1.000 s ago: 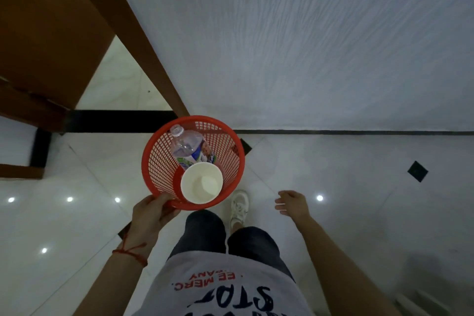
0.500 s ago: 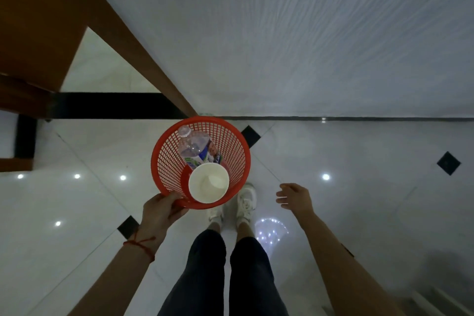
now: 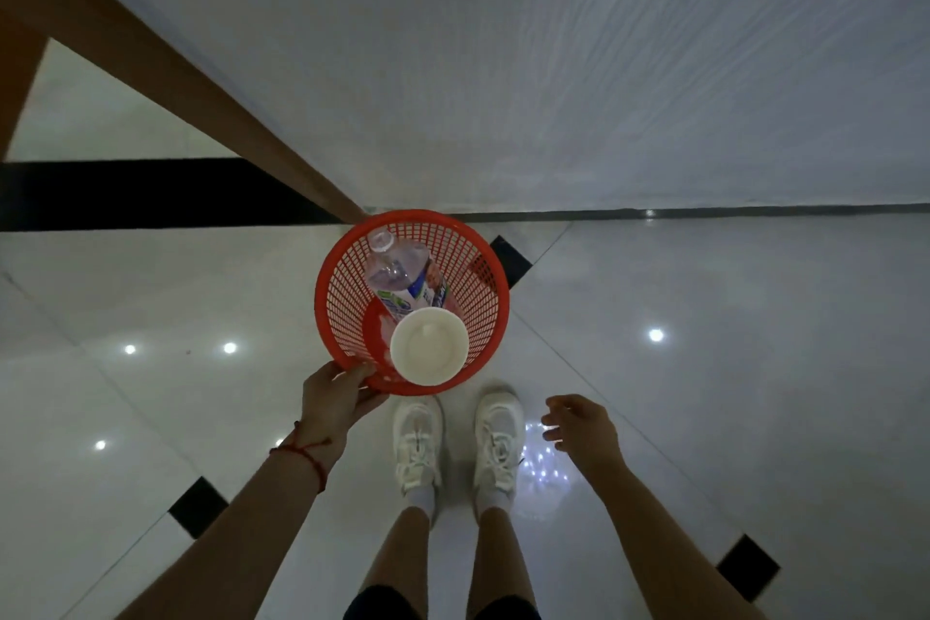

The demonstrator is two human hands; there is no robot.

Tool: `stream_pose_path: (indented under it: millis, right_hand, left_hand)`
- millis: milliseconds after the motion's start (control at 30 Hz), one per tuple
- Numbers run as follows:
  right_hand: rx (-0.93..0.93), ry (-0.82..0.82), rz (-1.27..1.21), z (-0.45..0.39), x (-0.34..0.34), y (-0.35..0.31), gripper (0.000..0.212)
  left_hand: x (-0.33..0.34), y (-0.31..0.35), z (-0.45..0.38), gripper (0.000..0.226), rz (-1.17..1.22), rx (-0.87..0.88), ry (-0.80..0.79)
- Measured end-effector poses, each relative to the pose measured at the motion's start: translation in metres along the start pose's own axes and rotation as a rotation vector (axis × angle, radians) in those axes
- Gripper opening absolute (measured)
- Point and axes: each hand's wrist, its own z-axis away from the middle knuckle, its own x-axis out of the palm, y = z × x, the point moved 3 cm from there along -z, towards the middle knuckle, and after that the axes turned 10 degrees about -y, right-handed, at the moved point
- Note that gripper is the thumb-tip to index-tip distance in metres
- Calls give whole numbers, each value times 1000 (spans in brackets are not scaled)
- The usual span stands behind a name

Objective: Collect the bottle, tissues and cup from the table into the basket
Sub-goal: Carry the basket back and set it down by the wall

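Left hand: my left hand [image 3: 336, 400] grips the near rim of the red basket [image 3: 347, 287], fingers [image 3: 363, 372] curled over the edge, a red string at the wrist.
Right hand: my right hand [image 3: 581, 428] hangs free beside my right shoe, fingers loosely spread and holding nothing.
Basket: I see it upright above the pale tiled floor [image 3: 704, 368], just in front of my white shoes [image 3: 455, 443]; whether its base touches the floor, I cannot tell.
Bottle: the clear plastic bottle [image 3: 402, 274] lies tilted inside the basket, cap toward the far rim, its label facing up.
Cup: the white cup [image 3: 429, 346] stands inside at the near side, mouth up, overlapping the bottle's lower end.
Tissues: I cannot make them out in the basket.
Surroundings: a wooden frame [image 3: 166, 81] runs diagonally toward the basket beside a white textured wall [image 3: 553, 66].
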Motion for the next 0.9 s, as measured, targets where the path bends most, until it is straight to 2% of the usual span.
stream_pose_path:
  millis: [400,533,733,900]
  right_hand:
    - [16,-10,67,-94,11,31,11]
    - [41,-9,72,-112,8,40,12]
    - [27,-15,30,-131,7,38,15]
    - [12,-36,-20,-145,10,32,13]
  left_hand:
    - [29,-37,-119,9,24,-63,-83]
    - [37,-49,-143,10,69,-95,-90]
    - [52,-55,-172,29,133,-104,-90]
    - [51,-59,-187,21,151,-163,-101]
